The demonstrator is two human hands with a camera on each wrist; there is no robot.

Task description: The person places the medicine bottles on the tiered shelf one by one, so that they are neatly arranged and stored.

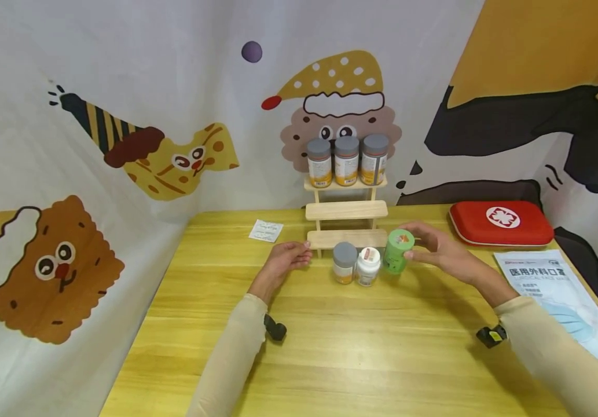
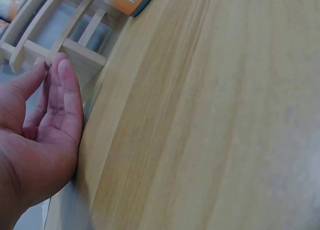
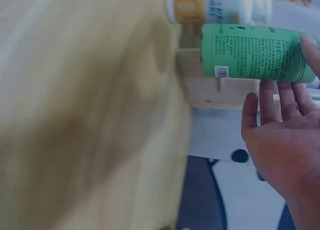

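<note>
sleeves [image 1: 236, 341]: 2, beige; wrist cameras [image 1: 276, 330]: 2, black, right yellow-marked; hands [image 1: 285, 259]: bare

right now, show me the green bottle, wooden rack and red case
green bottle [image 3: 254, 53], right wrist view, printed side
wooden rack [image 1: 346, 210], head view, middle shelf
red case [image 1: 503, 218], head view, emblem on top

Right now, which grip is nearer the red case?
Right. The right grip is left of the red case, holding the green bottle; the left grip is farther left, at the stand.
</note>
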